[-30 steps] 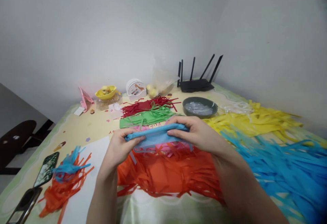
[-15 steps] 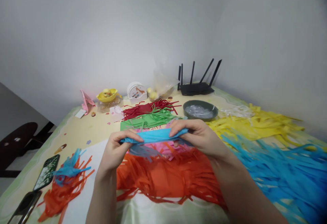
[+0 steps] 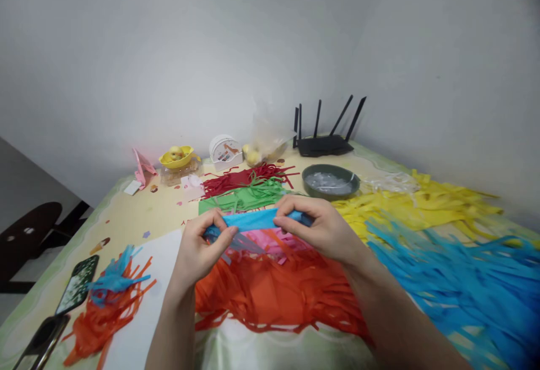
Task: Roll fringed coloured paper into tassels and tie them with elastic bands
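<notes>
Between my hands a folded strip of blue tissue paper (image 3: 255, 221) is held up level over the table, with thin fringe ends hanging below it. My left hand (image 3: 206, 240) pinches its left end, thumb on the near side. At the right end, my right hand (image 3: 310, 221) grips it between thumb and curled fingers. Underneath lies a wide orange fringed paper (image 3: 274, 294). Just behind that, partly covered by the blue strip, is pink fringed paper (image 3: 278, 243), then green fringed paper (image 3: 240, 197) and dark red fringed paper (image 3: 236, 180).
Loose blue fringe (image 3: 459, 280) and yellow fringe (image 3: 422, 207) spread on the right. Behind stand a grey-green bowl (image 3: 310, 184) and a black router (image 3: 324, 146). On the left lie a phone (image 3: 78, 285), orange and blue scraps (image 3: 103, 314) and a white sheet (image 3: 135, 302).
My left thumb has shifted inward and up along the blue strip, and my right fingers have curled more around its end. The strip has risen slightly.
</notes>
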